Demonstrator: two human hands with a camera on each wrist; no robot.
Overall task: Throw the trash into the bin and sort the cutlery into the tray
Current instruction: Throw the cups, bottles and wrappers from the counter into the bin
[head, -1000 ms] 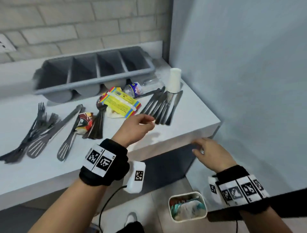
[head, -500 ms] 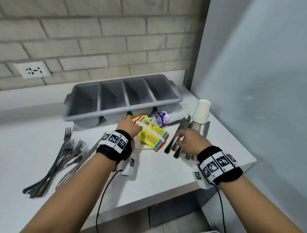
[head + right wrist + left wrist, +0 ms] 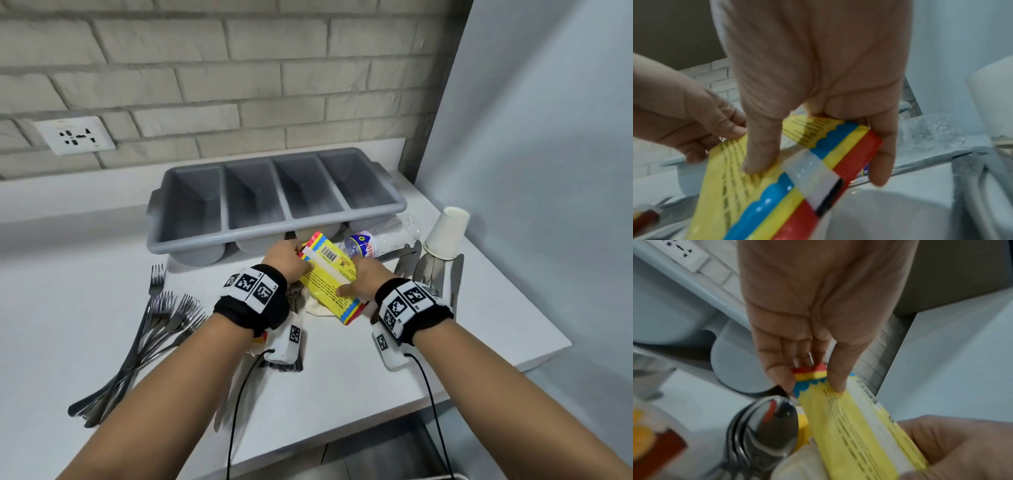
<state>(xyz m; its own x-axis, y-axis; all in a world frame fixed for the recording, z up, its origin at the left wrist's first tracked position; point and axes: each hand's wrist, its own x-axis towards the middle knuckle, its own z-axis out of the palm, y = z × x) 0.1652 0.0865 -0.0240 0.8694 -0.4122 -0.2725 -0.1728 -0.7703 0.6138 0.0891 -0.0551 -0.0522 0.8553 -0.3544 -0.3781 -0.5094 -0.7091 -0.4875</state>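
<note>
Both hands hold a yellow snack wrapper point(image 3: 329, 277) with blue, yellow and red edge stripes, in front of the grey four-slot cutlery tray point(image 3: 274, 226). My left hand point(image 3: 287, 260) pinches its far end point(image 3: 812, 374) between thumb and fingers. My right hand point(image 3: 359, 281) grips the near end point(image 3: 818, 155), thumb on top and fingers underneath. Spoons point(image 3: 766, 421) lie under the wrapper. Forks point(image 3: 154, 329) are heaped at the left, knives point(image 3: 431, 274) at the right. The bin is out of view.
A crushed clear plastic bottle point(image 3: 380, 240) lies by the tray, and a white paper cup point(image 3: 445, 236) stands upside down at the right by the blue wall. A crumpled white tissue point(image 3: 315, 305) lies under the wrapper. A red and yellow wrapper point(image 3: 651, 447) lies at the left.
My head has lifted from the floor bin to the counter. The left hand went forward onto the wrapper's far end, and the right hand came up from the counter edge to grip its near end.
</note>
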